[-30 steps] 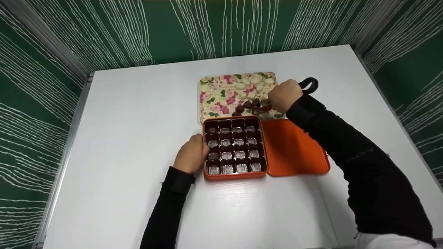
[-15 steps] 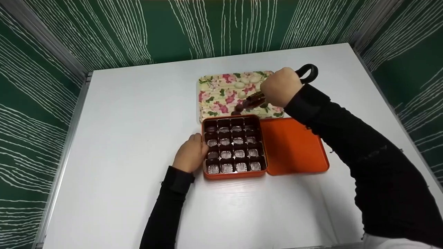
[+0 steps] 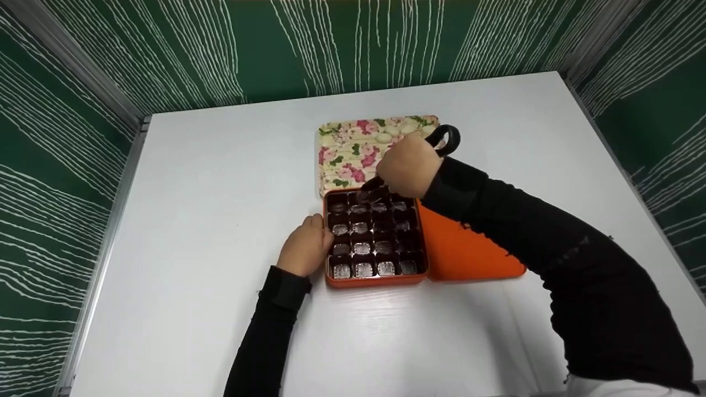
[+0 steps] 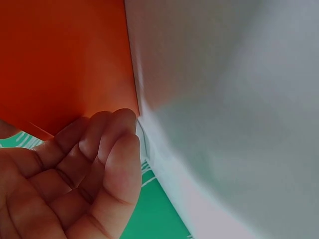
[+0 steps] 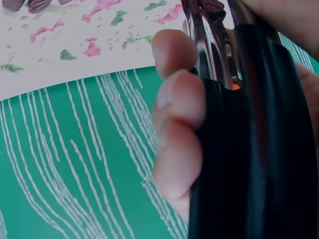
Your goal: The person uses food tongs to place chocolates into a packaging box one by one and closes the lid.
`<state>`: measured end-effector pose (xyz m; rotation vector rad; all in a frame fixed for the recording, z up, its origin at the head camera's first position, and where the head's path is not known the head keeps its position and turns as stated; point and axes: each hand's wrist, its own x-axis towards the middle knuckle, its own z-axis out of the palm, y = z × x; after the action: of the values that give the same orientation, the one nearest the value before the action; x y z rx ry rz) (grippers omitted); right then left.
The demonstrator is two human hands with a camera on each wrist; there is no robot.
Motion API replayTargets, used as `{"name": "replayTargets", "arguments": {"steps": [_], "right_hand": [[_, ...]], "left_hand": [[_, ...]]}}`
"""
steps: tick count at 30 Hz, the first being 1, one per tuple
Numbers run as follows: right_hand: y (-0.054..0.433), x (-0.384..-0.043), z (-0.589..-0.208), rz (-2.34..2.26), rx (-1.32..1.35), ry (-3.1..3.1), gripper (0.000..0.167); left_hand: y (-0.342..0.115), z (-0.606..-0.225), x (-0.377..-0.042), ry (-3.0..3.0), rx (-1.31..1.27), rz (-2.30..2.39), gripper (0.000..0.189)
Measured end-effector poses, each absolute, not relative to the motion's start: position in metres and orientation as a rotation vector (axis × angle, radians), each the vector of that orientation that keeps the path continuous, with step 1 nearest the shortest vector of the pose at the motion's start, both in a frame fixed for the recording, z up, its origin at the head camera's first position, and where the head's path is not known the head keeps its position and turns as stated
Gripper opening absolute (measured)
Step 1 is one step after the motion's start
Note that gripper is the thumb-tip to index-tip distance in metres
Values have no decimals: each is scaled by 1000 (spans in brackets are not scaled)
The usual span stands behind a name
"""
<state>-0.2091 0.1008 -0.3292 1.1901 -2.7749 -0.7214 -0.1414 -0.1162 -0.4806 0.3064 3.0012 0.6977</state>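
My left hand (image 3: 305,246) holds the orange box (image 3: 376,281) at its left side. In the left wrist view the bent fingertips (image 4: 122,122) press on the box wall. My right hand (image 3: 409,165) grips black-handled metal tongs (image 5: 224,149), its fingers wrapped round the handles. The tongs' tips are over the back row of the box, with what looks like a dark chocolate (image 3: 362,196) between them. A dark brown divided insert (image 3: 372,236) fills the box. A few left-column compartments appear to hold dark pieces; many others show clear ridged bottoms.
Behind the box lies a flowered tray (image 3: 337,161) with several white chocolates (image 3: 384,138); dark chocolates (image 5: 39,5) show on it in the right wrist view. An orange lid (image 3: 474,251) lies flat against the box's right side. Green walls with white lines surround the white table (image 3: 220,193).
My right hand has moved left and toward me, bringing the tongs from the tray's dark chocolates to the box's back row. My left hand stays at the box.
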Motion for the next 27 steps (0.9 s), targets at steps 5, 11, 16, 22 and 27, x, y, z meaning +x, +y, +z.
{"name": "replayTargets", "arguments": {"steps": [5,11,16,22,27], "right_hand": [[87,-204,-334,-751,1202,-2715,51],[74,-204,-340,-984,1167,-2705,51],[64,-208,-346,-1065,1179,-2780,48],[50,-210,-350,-1160,1179,-2810,47],[39,-211,-356,-1266,1172,-2790,47]], "left_hand": [[-116,-481,-141,2980,283,703,33],[-116,-483,-142,2977,296,717,30],[-116,-483,-143,2993,315,719,30],[-117,-483,-141,3037,355,735,26],[-117,-484,-141,3047,340,756,26]]}}
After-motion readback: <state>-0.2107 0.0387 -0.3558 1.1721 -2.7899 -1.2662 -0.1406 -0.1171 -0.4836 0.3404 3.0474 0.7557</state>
